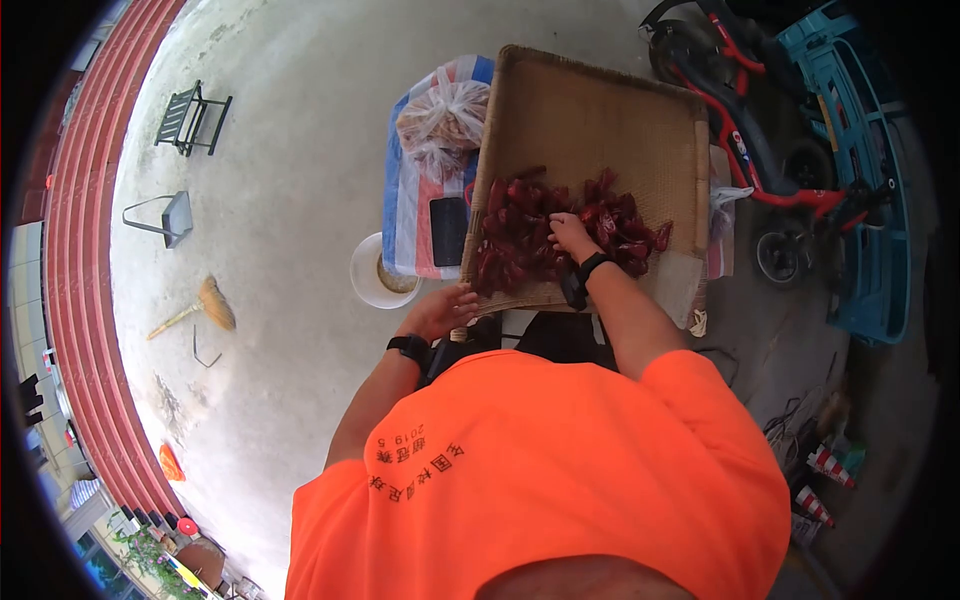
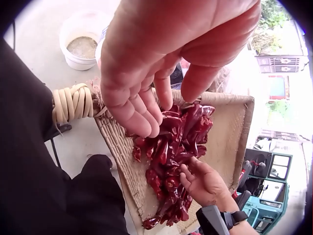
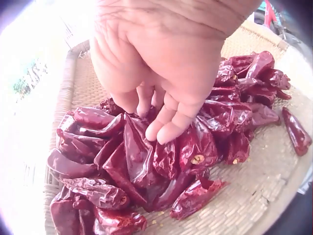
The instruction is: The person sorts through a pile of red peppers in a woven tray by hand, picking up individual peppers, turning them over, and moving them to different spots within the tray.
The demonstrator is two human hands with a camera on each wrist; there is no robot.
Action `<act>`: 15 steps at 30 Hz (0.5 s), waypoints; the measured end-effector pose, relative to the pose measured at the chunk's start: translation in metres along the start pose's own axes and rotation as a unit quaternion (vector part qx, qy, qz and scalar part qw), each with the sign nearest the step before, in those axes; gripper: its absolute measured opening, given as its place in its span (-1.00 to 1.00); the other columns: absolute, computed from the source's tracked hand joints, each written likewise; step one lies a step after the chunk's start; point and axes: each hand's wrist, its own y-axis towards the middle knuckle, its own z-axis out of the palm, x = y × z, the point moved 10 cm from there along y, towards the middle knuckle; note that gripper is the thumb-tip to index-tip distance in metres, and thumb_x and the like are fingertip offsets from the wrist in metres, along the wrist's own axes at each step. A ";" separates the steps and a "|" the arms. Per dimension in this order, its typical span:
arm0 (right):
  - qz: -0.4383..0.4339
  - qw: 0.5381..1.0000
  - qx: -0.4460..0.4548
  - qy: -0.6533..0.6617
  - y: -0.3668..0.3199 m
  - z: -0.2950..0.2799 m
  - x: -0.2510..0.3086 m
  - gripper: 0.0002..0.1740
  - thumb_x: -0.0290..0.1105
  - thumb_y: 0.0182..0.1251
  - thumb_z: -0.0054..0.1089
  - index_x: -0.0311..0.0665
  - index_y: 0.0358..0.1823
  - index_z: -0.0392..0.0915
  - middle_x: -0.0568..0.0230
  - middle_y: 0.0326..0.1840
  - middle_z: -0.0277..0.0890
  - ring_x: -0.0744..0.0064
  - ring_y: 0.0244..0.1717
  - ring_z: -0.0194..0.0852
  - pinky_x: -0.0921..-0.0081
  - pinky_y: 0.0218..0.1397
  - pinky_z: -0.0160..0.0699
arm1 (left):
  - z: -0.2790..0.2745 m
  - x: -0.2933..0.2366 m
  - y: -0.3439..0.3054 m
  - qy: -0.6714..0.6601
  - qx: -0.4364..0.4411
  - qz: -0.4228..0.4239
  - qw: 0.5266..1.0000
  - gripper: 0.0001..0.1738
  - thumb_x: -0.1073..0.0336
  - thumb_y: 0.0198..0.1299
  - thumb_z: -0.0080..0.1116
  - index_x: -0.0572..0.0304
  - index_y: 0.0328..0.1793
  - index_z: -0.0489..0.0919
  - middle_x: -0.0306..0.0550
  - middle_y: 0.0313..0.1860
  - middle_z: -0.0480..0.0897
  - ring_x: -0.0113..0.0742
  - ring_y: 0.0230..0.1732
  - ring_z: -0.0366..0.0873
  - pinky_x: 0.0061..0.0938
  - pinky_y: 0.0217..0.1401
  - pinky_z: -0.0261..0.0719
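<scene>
Dark red dried chili peppers (image 1: 520, 225) lie in a loose heap across the near half of a shallow woven tray (image 1: 600, 110). My right hand (image 1: 572, 236) reaches down into them, fingers bent and fingertips among the glossy pods (image 3: 139, 152). In the right wrist view its thumb and forefinger tips are partly hidden, and I cannot tell whether they pinch a pepper. By the tray's near left corner is my left hand (image 1: 445, 312), fingers loosely bent and holding nothing. From its wrist view, that hand (image 2: 161, 54) hangs over the cord-wrapped tray corner (image 2: 73, 104).
Left of the tray, a striped cloth (image 1: 405, 215) carries a tied plastic bag (image 1: 445, 115) and a dark phone (image 1: 448, 232). A white bucket (image 1: 368, 272) stands below. A red scooter (image 1: 735, 130) and teal crates (image 1: 865, 200) are at the right. Farther left lies a broom (image 1: 212, 303).
</scene>
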 end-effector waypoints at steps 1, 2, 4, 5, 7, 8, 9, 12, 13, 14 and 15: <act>-0.027 0.999 -0.015 0.028 -0.004 -0.003 0.005 -0.56 -0.32 0.27 -0.14 -0.29 0.16 0.28 0.26 -0.04 0.41 0.51 -0.29 0.46 0.61 -0.41 0.49 | -0.001 -0.002 0.000 -0.002 -0.007 0.000 1.000 -0.52 0.24 0.19 -0.03 0.23 0.21 0.21 -0.05 0.07 0.34 -0.21 -0.02 0.39 -0.41 0.01 0.44; -0.054 0.997 -0.030 0.055 -0.009 -0.006 0.009 -0.57 -0.31 0.27 -0.14 -0.28 0.15 0.29 0.27 -0.04 0.42 0.52 -0.29 0.46 0.63 -0.40 0.48 | 0.001 -0.004 0.000 -0.003 -0.001 0.003 1.000 -0.52 0.24 0.19 -0.03 0.23 0.21 0.21 -0.06 0.07 0.35 -0.22 -0.02 0.39 -0.41 0.01 0.44; -0.087 0.986 -0.014 0.143 -0.040 -0.001 0.024 -0.59 -0.29 0.29 -0.13 -0.27 0.14 0.32 0.30 -0.01 0.41 0.52 -0.26 0.45 0.64 -0.35 0.48 | 0.002 -0.007 0.002 -0.008 0.014 0.009 1.000 -0.52 0.24 0.19 -0.03 0.23 0.21 0.21 -0.07 0.05 0.35 -0.23 -0.02 0.39 -0.42 -0.01 0.45; -0.104 0.977 -0.007 0.186 -0.059 0.002 0.035 -0.60 -0.28 0.30 -0.13 -0.26 0.13 0.33 0.31 0.00 0.40 0.53 -0.25 0.45 0.65 -0.32 0.47 | 0.000 -0.007 0.007 0.023 0.020 0.013 0.999 -0.49 0.19 0.20 -0.05 0.21 0.25 0.19 -0.02 0.14 0.33 -0.18 0.07 0.36 -0.38 0.10 0.38; -0.107 0.968 0.074 0.213 -0.092 0.030 0.047 -0.63 -0.29 0.30 -0.14 -0.25 0.09 0.37 0.35 -0.01 0.42 0.56 -0.25 0.44 0.65 -0.30 0.47 | 0.015 -0.010 0.008 0.020 0.046 0.006 0.999 -0.48 0.17 0.20 -0.03 0.18 0.24 0.21 -0.02 0.13 0.34 -0.19 0.06 0.36 -0.39 0.09 0.38; -0.106 0.961 0.113 0.228 -0.108 0.045 0.051 -0.64 -0.29 0.30 -0.14 -0.25 0.07 0.40 0.37 -0.02 0.43 0.58 -0.25 0.44 0.65 -0.30 0.46 | 0.024 -0.011 0.008 0.019 0.059 0.001 0.998 -0.48 0.16 0.19 -0.02 0.16 0.24 0.22 -0.03 0.12 0.34 -0.20 0.06 0.36 -0.40 0.09 0.38; -0.103 0.961 0.161 0.200 -0.123 0.062 0.054 -0.63 -0.27 0.31 -0.13 -0.25 0.08 0.38 0.36 -0.01 0.42 0.56 -0.20 0.43 0.61 -0.22 0.45 | 0.032 -0.012 0.005 0.006 0.052 -0.002 0.999 -0.51 0.17 0.17 0.02 0.13 0.20 0.25 -0.16 0.04 0.37 -0.30 -0.02 0.40 -0.43 0.00 0.42; -0.125 0.948 0.259 0.134 -0.148 0.104 0.053 -0.62 -0.23 0.31 -0.12 -0.26 0.07 0.38 0.35 -0.02 0.41 0.57 -0.15 0.42 0.56 -0.13 0.43 | 0.061 -0.014 0.012 0.005 0.186 -0.001 0.982 -0.57 0.17 0.19 -0.01 0.11 0.16 0.30 -0.18 0.01 0.40 -0.27 0.02 0.40 -0.40 0.04 0.40; -0.137 0.942 0.285 0.116 -0.154 0.114 0.052 -0.63 -0.23 0.31 -0.11 -0.27 0.05 0.39 0.35 -0.03 0.41 0.58 -0.15 0.42 0.56 -0.13 0.43 | 0.069 -0.019 0.011 0.021 0.206 0.038 0.978 -0.70 0.19 0.23 -0.07 0.10 0.04 0.37 -0.17 -0.03 0.44 -0.25 0.03 0.40 -0.39 0.04 0.41; -0.124 0.947 0.283 0.093 -0.154 0.118 0.046 -0.64 -0.23 0.30 -0.09 -0.27 0.03 0.39 0.35 -0.06 0.42 0.58 -0.17 0.42 0.57 -0.14 0.43 | 0.069 -0.019 0.010 0.002 0.197 0.048 0.979 -0.74 0.20 0.23 -0.08 0.10 0.00 0.37 -0.16 -0.04 0.44 -0.25 0.03 0.41 -0.39 0.03 0.42; -0.110 0.951 0.280 0.072 -0.152 0.121 0.041 -0.64 -0.23 0.29 -0.07 -0.28 0.02 0.40 0.34 -0.09 0.42 0.58 -0.19 0.42 0.58 -0.16 0.43 | 0.068 -0.019 0.009 -0.015 0.187 0.057 0.981 -0.77 0.22 0.24 -0.10 0.10 -0.04 0.38 -0.15 -0.04 0.44 -0.25 0.03 0.41 -0.39 0.02 0.43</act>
